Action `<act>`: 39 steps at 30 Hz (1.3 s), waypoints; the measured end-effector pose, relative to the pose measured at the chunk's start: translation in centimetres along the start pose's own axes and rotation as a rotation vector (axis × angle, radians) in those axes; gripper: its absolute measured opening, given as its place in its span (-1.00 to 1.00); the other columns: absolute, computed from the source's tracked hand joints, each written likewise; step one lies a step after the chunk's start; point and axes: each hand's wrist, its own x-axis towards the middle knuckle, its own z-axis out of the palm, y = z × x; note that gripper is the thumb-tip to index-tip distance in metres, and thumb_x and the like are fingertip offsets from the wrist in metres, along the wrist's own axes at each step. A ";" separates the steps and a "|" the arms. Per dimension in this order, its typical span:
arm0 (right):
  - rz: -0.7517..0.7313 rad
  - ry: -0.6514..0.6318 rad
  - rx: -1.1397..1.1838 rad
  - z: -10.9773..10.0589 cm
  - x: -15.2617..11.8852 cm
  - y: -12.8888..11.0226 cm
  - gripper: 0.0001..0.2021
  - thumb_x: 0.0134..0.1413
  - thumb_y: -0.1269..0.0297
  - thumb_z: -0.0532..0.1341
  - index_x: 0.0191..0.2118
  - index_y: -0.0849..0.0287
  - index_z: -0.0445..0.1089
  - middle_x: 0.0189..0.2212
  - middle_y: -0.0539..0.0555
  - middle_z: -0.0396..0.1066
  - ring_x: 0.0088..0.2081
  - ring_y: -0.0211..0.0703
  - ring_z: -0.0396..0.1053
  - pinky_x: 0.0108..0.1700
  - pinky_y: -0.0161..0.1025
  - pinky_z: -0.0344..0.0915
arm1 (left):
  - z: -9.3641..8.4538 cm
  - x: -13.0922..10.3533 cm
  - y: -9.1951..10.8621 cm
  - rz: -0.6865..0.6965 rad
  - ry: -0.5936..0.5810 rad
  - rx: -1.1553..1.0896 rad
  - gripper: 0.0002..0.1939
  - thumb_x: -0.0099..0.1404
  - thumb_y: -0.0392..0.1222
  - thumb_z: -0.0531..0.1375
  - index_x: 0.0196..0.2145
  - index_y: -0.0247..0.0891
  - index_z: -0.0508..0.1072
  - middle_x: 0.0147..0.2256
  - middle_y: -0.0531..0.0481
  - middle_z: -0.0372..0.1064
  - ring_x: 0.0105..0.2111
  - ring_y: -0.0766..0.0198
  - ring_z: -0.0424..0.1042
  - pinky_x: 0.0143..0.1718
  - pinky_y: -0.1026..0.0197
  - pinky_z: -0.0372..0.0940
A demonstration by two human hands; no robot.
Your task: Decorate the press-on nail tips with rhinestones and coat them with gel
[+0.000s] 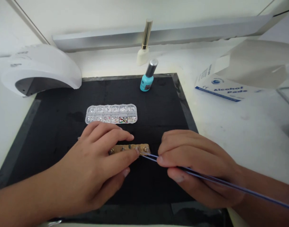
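Note:
A narrow tan strip (143, 146) with small clear and dark pieces on top lies on the black mat. My left hand (99, 160) is closed around its left and middle part, one finger behind it and a fingertip pressing at its front. My right hand (194, 164) pinches long, thin bluish-purple tweezers (215, 179). Their two tips reach the front of the strip, close to my left fingertip. Whether the tips hold anything is too small to tell. Beyond my left hand sits a clear compartment case (111, 114) of tiny gems, mostly silvery, one compartment multicoloured.
A turquoise polish bottle (146, 82) stands at the back of the black mat (161, 107). Behind it is a cream bottle (143, 56) with a gold cap. At the left back stands a white arched lamp (56, 64); an open alcohol pads box (229, 85) is at right.

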 end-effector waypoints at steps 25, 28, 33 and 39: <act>0.066 0.131 0.133 -0.5 -0.5 -0.1 -0.84 0.16 0.51 0.15 -0.18 0.15 0.37 -0.44 0.08 0.46 -0.38 -0.17 0.45 -0.31 -0.21 0.48 | 0.2 0.1 0.1 0.017 0.001 -0.015 -0.72 0.36 -0.26 0.11 -0.02 -0.12 0.46 0.06 -0.10 0.31 0.05 -0.03 0.22 0.03 -0.19 0.13; 0.065 0.174 0.162 -0.3 -0.4 0.0 -0.83 0.13 0.54 0.15 -0.19 0.18 0.37 -0.46 0.07 0.43 -0.41 -0.19 0.42 -0.37 -0.23 0.45 | 0.2 0.1 0.1 0.017 0.003 -0.032 -0.74 0.36 -0.29 0.11 -0.02 -0.16 0.46 0.05 -0.11 0.30 0.05 -0.01 0.22 0.04 -0.16 0.10; 0.075 0.210 0.161 0.0 -0.2 0.1 -0.80 0.11 0.57 0.14 -0.20 0.18 0.37 -0.46 0.07 0.42 -0.41 -0.20 0.39 -0.37 -0.22 0.43 | 0.3 0.0 0.0 0.030 0.017 -0.029 -0.72 0.34 -0.30 0.14 -0.02 -0.16 0.46 0.05 -0.12 0.29 0.05 -0.03 0.21 0.05 -0.17 0.07; 0.059 0.227 0.190 0.2 -0.2 0.2 -0.78 0.09 0.59 0.13 -0.20 0.17 0.37 -0.47 0.04 0.38 -0.43 -0.23 0.36 -0.40 -0.25 0.39 | 0.1 -0.2 0.1 0.032 0.082 -0.049 -0.74 0.33 -0.34 0.12 -0.04 -0.22 0.45 0.02 -0.14 0.25 0.08 -0.02 0.18 0.10 -0.15 0.08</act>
